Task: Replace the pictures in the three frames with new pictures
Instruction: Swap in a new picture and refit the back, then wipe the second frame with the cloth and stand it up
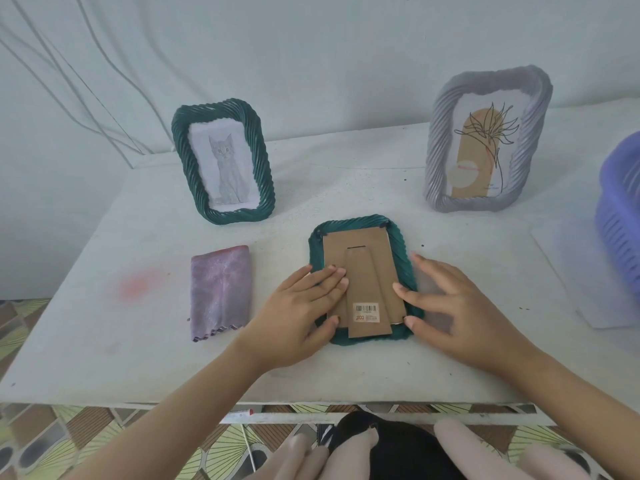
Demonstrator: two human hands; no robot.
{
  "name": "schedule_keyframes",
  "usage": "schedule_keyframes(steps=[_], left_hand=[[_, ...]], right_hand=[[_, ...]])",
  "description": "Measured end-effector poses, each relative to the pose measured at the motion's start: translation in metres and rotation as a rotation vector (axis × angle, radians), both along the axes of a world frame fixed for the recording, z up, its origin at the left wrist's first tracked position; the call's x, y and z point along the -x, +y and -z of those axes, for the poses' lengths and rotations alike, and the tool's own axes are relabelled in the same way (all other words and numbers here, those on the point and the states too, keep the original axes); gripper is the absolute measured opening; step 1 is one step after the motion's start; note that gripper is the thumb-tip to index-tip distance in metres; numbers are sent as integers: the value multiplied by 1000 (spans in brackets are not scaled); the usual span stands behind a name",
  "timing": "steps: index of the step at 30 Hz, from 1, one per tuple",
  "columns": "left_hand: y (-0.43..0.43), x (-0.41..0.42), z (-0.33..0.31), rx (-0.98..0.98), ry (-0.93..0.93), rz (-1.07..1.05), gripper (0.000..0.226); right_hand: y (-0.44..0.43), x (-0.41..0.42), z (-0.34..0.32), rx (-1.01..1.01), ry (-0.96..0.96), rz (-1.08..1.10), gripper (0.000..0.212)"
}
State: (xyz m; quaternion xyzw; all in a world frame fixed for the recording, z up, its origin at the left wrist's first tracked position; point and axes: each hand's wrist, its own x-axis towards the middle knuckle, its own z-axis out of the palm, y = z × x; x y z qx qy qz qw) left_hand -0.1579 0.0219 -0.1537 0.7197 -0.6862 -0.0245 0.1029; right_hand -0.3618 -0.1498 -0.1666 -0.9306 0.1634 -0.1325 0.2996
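Note:
A dark green twisted frame lies face down in the middle of the white table, its brown cardboard back and stand up, with a barcode sticker near the bottom. My left hand rests flat on the frame's left side, fingers on the cardboard. My right hand touches its right edge with the fingertips. A second green frame stands at the back left with a grey cat drawing. A lilac-grey frame stands at the back right with a plant line drawing.
A folded purple cloth lies left of the flat frame. A blue-violet plastic basket sits at the right edge over a sheet of white paper. The table's front edge is near my knees; a patterned floor shows below.

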Motion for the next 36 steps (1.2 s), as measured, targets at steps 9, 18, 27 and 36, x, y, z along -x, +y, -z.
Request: schedule_keyframes(steps=[9, 18, 27, 36], left_hand=[[-12, 30, -22, 72, 259, -264, 67], [-48, 65, -76, 81, 193, -546, 76], [-21, 38, -110, 234, 764, -673, 26], [-11, 35, -31, 332, 1292, -709, 36]], right_hand=[[10, -9, -23, -706, -160, 159, 44], [14, -30, -59, -1435, -489, 180, 54], [26, -35, -41, -1098, -313, 266, 26], [32, -33, -23, -547, -234, 364, 47]])
